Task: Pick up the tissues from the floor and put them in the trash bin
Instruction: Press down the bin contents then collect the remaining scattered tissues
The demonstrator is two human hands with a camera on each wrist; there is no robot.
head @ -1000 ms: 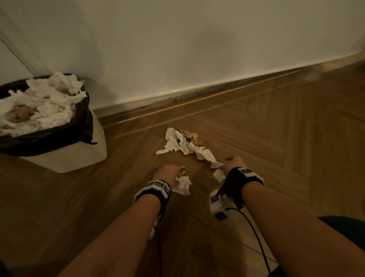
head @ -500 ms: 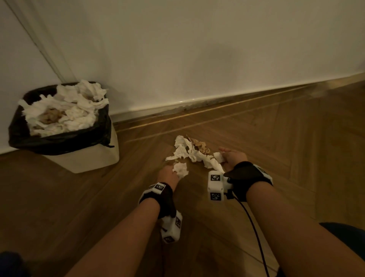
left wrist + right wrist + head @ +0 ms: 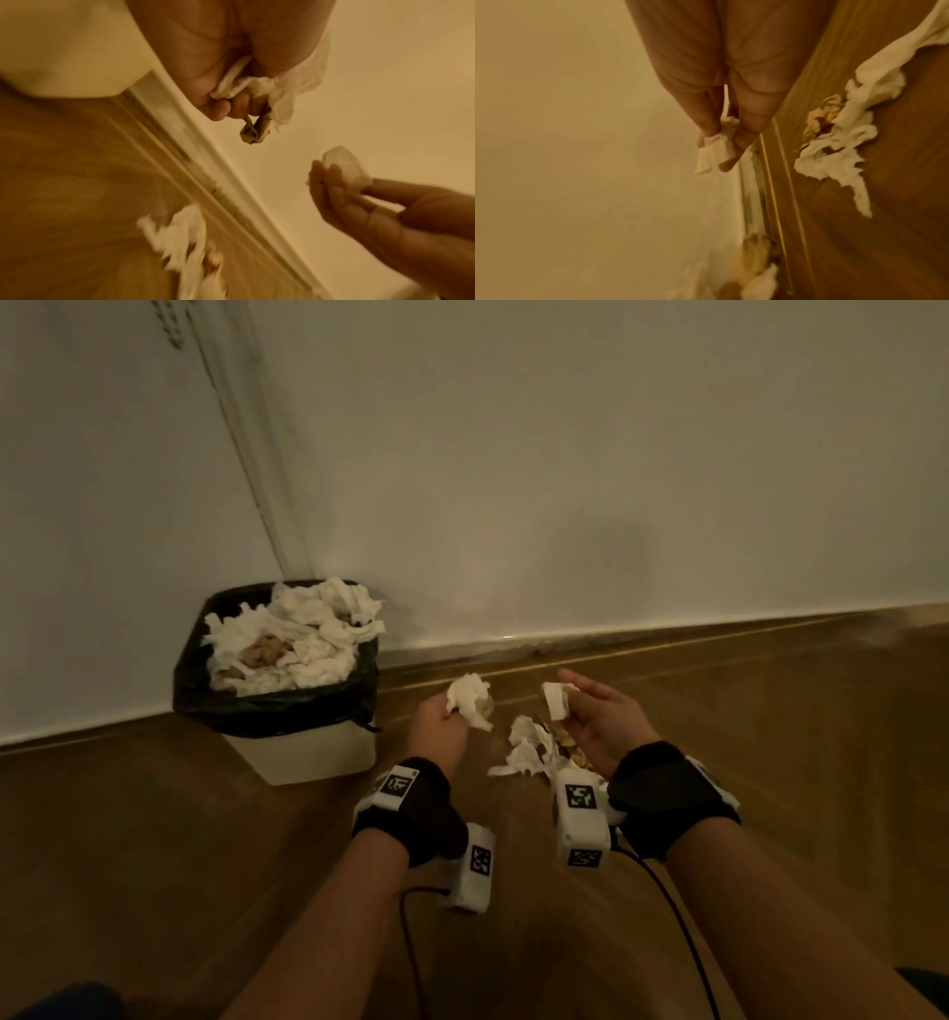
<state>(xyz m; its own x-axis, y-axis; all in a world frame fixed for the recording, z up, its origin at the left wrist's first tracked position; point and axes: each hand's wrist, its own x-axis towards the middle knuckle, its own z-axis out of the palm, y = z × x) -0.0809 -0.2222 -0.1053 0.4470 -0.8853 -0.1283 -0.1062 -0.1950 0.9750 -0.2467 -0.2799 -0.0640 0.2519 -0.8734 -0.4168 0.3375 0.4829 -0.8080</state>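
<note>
Left hand clutches a crumpled tissue mid-frame; right hand pinches a small tissue wad. Loose tissues lie between and below them; the trash bin stands left.

Crumpled white tissues on floor; trash bin heaped full.

No words, brands or numbers can be read anywhere. The white boxy wrist-mounted camera units carry only black-and-white square marker patterns.
</note>
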